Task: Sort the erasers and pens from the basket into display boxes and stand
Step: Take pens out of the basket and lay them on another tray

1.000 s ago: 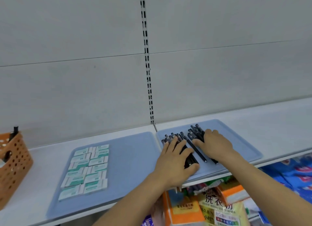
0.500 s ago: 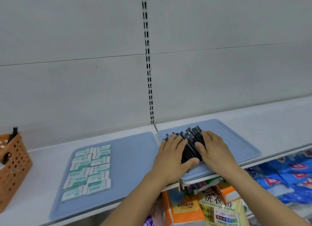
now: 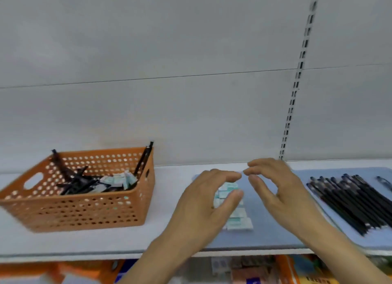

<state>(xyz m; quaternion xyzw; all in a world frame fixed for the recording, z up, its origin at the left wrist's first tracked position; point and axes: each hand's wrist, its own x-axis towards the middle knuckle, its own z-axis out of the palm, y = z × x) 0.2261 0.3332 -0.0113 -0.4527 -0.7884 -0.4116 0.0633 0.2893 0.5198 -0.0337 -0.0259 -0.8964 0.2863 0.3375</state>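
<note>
- White shelf (image 3: 106,241) carries an orange basket (image 3: 84,207) at left, with pens and erasers inside.
- Left hand (image 3: 203,205) and right hand (image 3: 282,190) hover over the laid-out erasers (image 3: 237,218) on a blue mat (image 3: 265,237), fingers loosely curved, holding nothing.
- Black pens (image 3: 350,201) lie in a row at right.

Grey back panel (image 3: 169,50) in 2 sections, seam horizontal. Slotted upright rail (image 3: 297,82) at 2 o'clock. White shelf (image 3: 84,241) across 6 o'clock; stocked packages (image 3: 297,271) below, blurred. Lighting even.
</note>
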